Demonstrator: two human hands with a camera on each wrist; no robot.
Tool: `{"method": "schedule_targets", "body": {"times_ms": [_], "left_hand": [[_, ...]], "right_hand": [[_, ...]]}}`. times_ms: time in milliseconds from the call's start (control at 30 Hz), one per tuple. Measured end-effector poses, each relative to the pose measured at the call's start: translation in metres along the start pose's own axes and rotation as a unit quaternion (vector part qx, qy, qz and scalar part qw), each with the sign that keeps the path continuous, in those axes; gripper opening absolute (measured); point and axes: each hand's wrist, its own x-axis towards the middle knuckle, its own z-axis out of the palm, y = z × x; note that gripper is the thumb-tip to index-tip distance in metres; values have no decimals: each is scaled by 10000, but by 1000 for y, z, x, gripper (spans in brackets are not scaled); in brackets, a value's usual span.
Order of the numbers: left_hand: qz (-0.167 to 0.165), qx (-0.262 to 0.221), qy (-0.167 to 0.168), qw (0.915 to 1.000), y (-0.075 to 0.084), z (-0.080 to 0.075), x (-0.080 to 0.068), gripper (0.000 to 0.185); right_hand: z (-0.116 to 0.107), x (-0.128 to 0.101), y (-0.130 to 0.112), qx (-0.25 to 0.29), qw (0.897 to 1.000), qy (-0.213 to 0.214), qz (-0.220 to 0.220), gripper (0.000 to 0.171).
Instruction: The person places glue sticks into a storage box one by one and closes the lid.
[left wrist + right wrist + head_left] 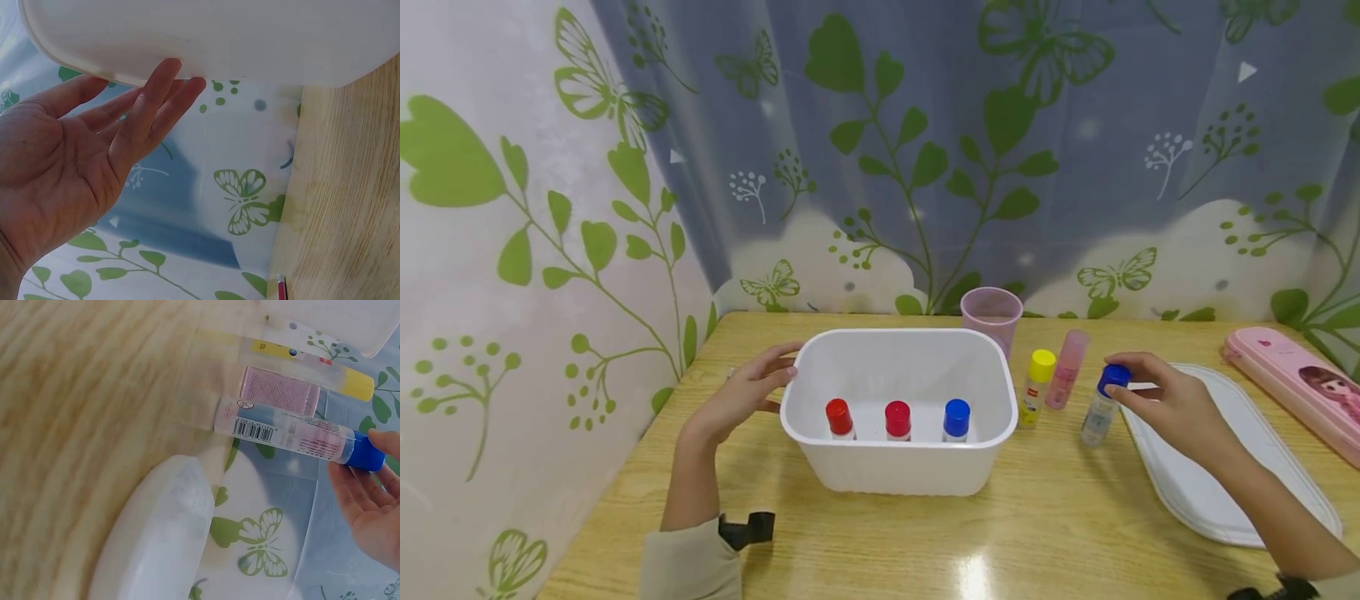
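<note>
A white plastic bin stands on the table, with two red-capped sticks and a blue-capped one upright inside; their lower parts are hidden by its front wall. My left hand touches the bin's left side with extended fingers, also seen from the palm in the left wrist view. Between thumb and fingers, my right hand pinches the blue cap of a clear glue stick, slightly tilted; whether its base touches the table cannot be told. Left of it stand a yellow-capped glue stick and a pink tube.
Behind the bin's right corner is a pink cup. A white lid lies flat under my right forearm, and a pink pencil case lies at the far right. A patterned curtain hangs along the table's back edge.
</note>
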Motion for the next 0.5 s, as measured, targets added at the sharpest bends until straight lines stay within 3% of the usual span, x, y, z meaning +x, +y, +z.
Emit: {"method": "schedule_targets", "body": {"times_ms": [500], "left_hand": [[25,82,11,10000,-1,-1,1,50]], "right_hand": [[-29,19,-50,423,9986,-53,-299,33]]}}
